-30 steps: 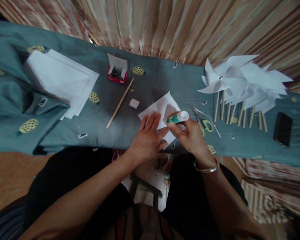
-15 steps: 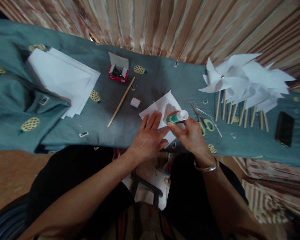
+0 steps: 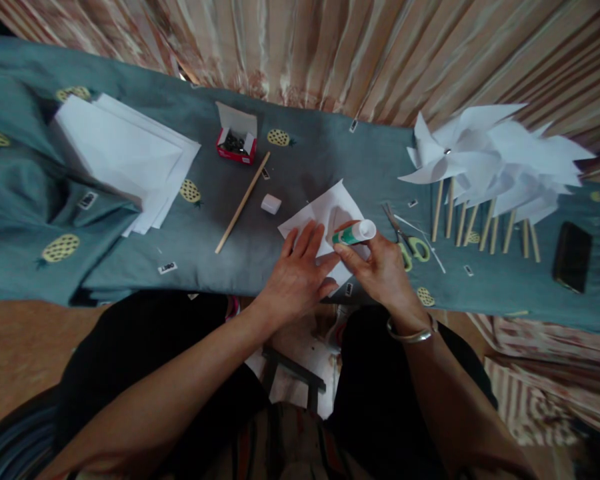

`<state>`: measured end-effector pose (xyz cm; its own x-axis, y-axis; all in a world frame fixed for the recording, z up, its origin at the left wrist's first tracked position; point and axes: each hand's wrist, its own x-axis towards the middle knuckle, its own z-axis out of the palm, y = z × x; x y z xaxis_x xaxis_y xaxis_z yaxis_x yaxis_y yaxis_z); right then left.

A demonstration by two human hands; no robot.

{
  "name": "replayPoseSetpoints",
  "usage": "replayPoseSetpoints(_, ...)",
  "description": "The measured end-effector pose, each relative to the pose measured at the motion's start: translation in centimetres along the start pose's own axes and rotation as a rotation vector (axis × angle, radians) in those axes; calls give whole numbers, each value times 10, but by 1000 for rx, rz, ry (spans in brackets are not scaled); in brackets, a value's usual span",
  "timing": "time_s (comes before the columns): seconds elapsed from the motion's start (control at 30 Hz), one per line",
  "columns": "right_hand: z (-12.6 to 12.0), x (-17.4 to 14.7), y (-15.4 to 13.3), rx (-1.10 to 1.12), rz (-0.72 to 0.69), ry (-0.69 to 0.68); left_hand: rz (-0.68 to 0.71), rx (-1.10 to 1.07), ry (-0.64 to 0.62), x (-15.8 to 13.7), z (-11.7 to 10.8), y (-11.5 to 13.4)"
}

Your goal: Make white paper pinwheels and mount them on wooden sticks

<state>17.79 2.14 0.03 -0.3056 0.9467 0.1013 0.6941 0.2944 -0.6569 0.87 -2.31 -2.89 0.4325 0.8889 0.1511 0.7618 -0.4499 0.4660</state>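
A white sheet of paper (image 3: 341, 195) lies at the front of the table, partly covered by both hands. My left hand (image 3: 300, 270) rests flat on its left part, fingers stretched out. In my right hand (image 3: 383, 267) is a green and white glue stick (image 3: 353, 233), gripped over the middle of the sheet; its lower end is hidden by the fingers. A white cap (image 3: 271, 204) lies to the left of the paper. Just right of my right hand are scissors with light green handles (image 3: 411, 247).
A wooden stick (image 3: 243, 203) lies left of the cap, below an open red box (image 3: 237, 143) of small metal pieces. Several white sheets (image 3: 125, 157) are stacked at left. At right lie several paper pinwheels (image 3: 480, 157) on sticks and a dark phone (image 3: 573, 257).
Both hands, the glue stick and the paper look almost unchanged. The view has shifted very slightly.
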Motion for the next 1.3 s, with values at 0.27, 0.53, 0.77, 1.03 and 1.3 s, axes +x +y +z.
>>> replayPoseSetpoints(0.27, 1, 1, 0, -1, -13, 2, -5, 5, -6, 0, 1, -1)
replayPoseSetpoints(0.53, 2, 1, 1, -12, -19, 2, -4, -3, -11, 0, 0, 0)
replayPoseSetpoints(0.77, 1, 2, -2, -27, -3, 6, -8, -7, -12, 0, 2, 0)
replayPoseSetpoints(1.03, 9, 5, 13, 286, 131, 47, -7, -40, 1, 0, 1, -1)
replayPoseSetpoints(1.3, 6, 13, 19, 482, 185, 155, -11, -46, -2, 1, -2, 0)
